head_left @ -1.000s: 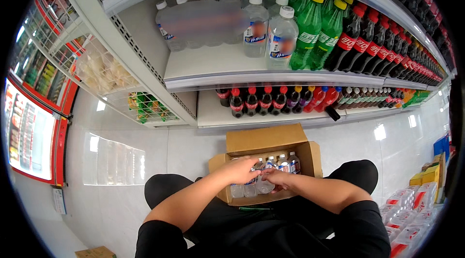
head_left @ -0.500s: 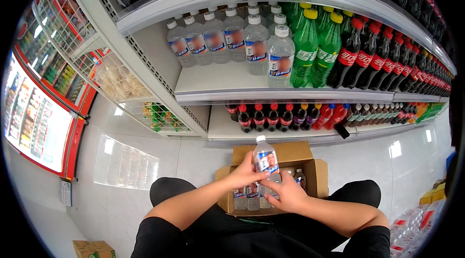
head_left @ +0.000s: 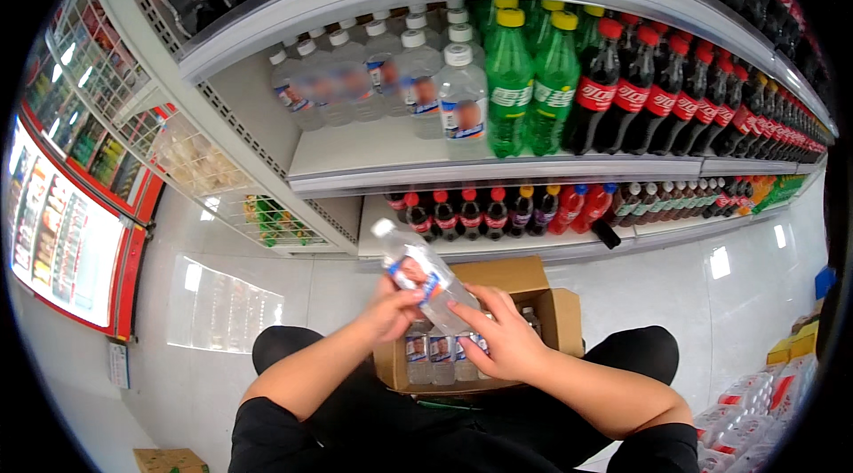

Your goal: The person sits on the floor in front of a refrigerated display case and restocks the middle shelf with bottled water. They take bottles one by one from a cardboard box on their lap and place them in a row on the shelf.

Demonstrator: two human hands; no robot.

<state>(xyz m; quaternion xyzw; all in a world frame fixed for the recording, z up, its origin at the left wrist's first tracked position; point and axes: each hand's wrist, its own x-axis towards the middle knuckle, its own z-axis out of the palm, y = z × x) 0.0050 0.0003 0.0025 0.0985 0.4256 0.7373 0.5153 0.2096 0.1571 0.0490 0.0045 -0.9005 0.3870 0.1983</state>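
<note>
A clear plastic bottle [head_left: 443, 305] with a white cap and a blue-and-white label is tilted to the upper left above the open carton. My left hand [head_left: 391, 309] is closed around its side, just below the label. My right hand [head_left: 506, 337] grips its lower end, fingers along the side. Beneath both hands, the cardboard box [head_left: 563, 322] sits between my legs with its flaps open. Several matching bottles [head_left: 442, 357] stand upright in it, partly hidden by my right hand.
Ahead, a shelf [head_left: 338, 153] holds more clear bottles [head_left: 463, 109], green bottles [head_left: 510, 91] and dark cola bottles [head_left: 595, 87]. A lower shelf [head_left: 378, 246] carries small bottles. Wire baskets [head_left: 200, 153] and a lit fridge [head_left: 71, 238] are at left. Wrapped bottle packs [head_left: 737, 415] lie at right.
The bottle has gone from nearly upright to leaning left, and has shifted left with both hands. The view has turned slightly, so the shelves appear further left.
</note>
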